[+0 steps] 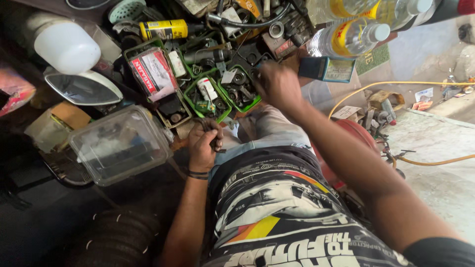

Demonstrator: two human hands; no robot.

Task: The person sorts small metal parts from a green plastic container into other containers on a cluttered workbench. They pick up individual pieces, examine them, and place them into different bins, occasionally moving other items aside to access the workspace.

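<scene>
A small dark part is gripped by the left hand; the right hand, fingers' state unclear, is crowded by green trays, bottles and a clear tub.

I have one view only — the head camera, looking steeply down from close above at the lap and the cluttered green trays just ahead.

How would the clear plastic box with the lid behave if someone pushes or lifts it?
The clear plastic box looks thin-walled, so probably light and slightly flexible. Its smooth walls may slip in a grip. Sitting tilted on clutter near the left hand, it could slide or tip.
</scene>
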